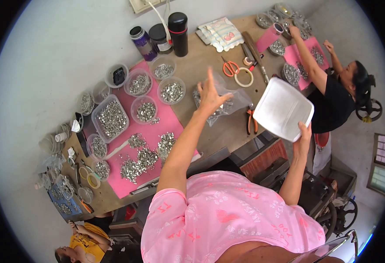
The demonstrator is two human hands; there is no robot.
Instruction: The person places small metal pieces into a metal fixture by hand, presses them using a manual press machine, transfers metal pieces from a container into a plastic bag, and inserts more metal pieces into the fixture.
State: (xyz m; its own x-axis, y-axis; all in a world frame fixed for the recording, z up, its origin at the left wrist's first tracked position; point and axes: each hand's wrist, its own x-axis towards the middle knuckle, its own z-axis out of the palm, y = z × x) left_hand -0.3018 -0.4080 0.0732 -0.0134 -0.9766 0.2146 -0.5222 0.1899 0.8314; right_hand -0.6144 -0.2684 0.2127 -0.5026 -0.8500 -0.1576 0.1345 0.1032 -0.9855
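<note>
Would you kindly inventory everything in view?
Container: 1, white, right of centre
Bag: 1, clear, centre
Tubs: many, clear, both sides
Mats: 2, pink, both sides
Metal pieces: many, silver, tubs and mats
Scissors: 1, orange-handled, upper middle
Pliers: 1, orange-handled, right of bag
Bottles: 3, purple, black, pink, top
Cloth: 1, pale, top
Table: 1, brown, centre
Co-workers: 2, black clothing right, yellow lower left
Left hand: 1, bare, over bag
Right hand: 1, bare, holding container

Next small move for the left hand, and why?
Probably close the left hand on the clear bag: its fingers are spread over the bag, contact unclear, while the right hand holds the white container by its edge, off to the side.
</note>
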